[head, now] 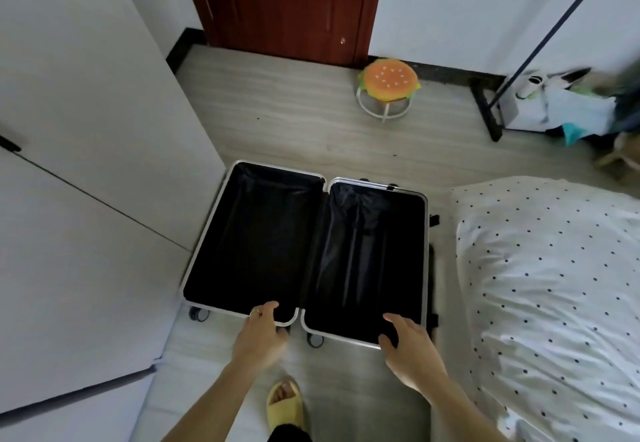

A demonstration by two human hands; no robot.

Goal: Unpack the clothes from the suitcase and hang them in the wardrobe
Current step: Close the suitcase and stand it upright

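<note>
Bedroom seen from above. A pale wood-grain floor (294,123) runs between a white wardrobe (86,130) at left and a bed (554,268) under a white cover with dark dots at right. At the far wall stands a dark red door (284,1). Just beside its frame is a small stool (389,81) with a burger-shaped cushion. A black rack (540,43) rises at far right, with bags (554,105) and loose items piled at its base.

The suitcase (263,233) lies open on the floor between wardrobe and bed. Its two halves are spread flat side by side, each showing black lining inside a silver rim. A wheel (199,313) shows under the near left corner.

The left hand (259,334), a ring (254,312) on one finger, grips the near rim of the left half beside the hinge, with its fingers curled over the edge. The right hand (410,344) rests on the near rim of the right half, its fingers fairly straight and spread, grasping nothing. A foot in a yellow slipper (284,407) stands on the floor between the forearms.
</note>
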